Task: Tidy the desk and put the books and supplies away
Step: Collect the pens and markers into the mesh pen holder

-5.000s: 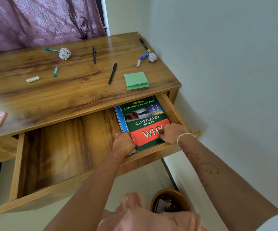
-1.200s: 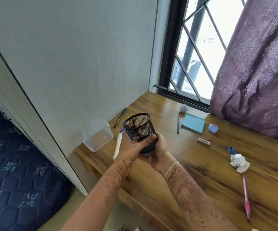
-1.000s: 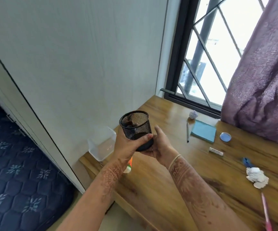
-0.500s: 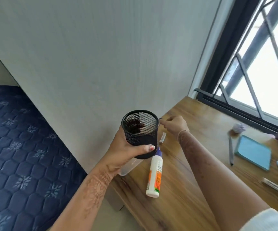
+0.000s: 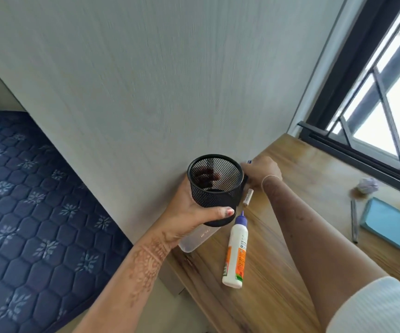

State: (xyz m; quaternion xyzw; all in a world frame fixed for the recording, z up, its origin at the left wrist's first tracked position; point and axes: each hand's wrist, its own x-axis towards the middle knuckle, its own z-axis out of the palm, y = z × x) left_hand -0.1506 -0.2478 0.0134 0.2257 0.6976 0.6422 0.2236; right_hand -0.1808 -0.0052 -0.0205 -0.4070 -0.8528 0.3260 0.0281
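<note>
Cup — black wire mesh, round, with a solid dark band at the base and its open mouth tipped a little toward the camera. It is held in the air over the left end of the desk, close to the wall. Something dark reddish shows through the mesh; what it is cannot be told.

Nearest on the desk lies a glue bottle, white with an orange label, flat, its purple nozzle pointing away toward the cup. Just left of it a clear tub sits at the desk edge, mostly hidden under the left wrist and the cup. Past the nozzle lies a small pale stick, partly behind the cup. Farther right are a dark pencil and a blue notepad beside it, with a paper ball beyond them near the window. Below the desk on the left is a blue quilted mattress.

The left hand grips the cup round its lower wall, thumb across the front, fingers wrapped behind. The right hand — farthest out — rests on the desk by the wall just behind the cup, fingers curled down round a pen; only the blue tip pokes out.
</note>
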